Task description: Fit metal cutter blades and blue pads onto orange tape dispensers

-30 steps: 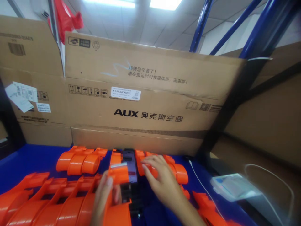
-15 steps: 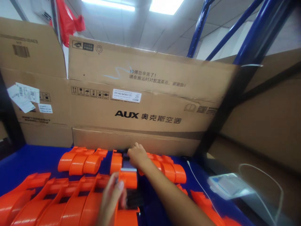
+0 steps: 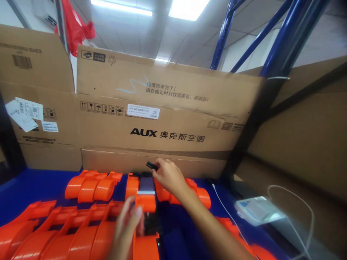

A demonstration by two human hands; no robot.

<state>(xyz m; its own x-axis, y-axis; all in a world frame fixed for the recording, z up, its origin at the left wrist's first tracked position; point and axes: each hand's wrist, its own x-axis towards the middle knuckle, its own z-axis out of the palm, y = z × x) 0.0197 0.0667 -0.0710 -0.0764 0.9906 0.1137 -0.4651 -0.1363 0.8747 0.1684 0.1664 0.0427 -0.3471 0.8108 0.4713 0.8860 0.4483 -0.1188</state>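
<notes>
My left hand (image 3: 128, 220) is closed around the near end of an orange tape dispenser (image 3: 145, 203), its thumb on the orange side. A pale toothed strip and a dark panel (image 3: 146, 184) show at the dispenser's far end. Above and to the right, my right hand (image 3: 169, 175) pinches a small black piece (image 3: 152, 165), held up in front of the cardboard and apart from the dispenser. Below the left hand's fingers lies a dark part (image 3: 152, 224), mostly hidden. Another orange dispenser (image 3: 146, 247) is at the bottom edge.
Rows of orange dispensers (image 3: 86, 238) stand on the blue surface (image 3: 16, 184), left and behind. More orange parts (image 3: 200, 196) lie to the right. A cardboard sheet (image 3: 108, 133) walls the back. At right are a clear plastic case (image 3: 257, 209), a white cable (image 3: 226, 207) and a dark post (image 3: 246, 137).
My right hand has risen and moved slightly right from the dispenser's far end, lifting the black piece clear. The dark panel is now uncovered. My left hand keeps its hold.
</notes>
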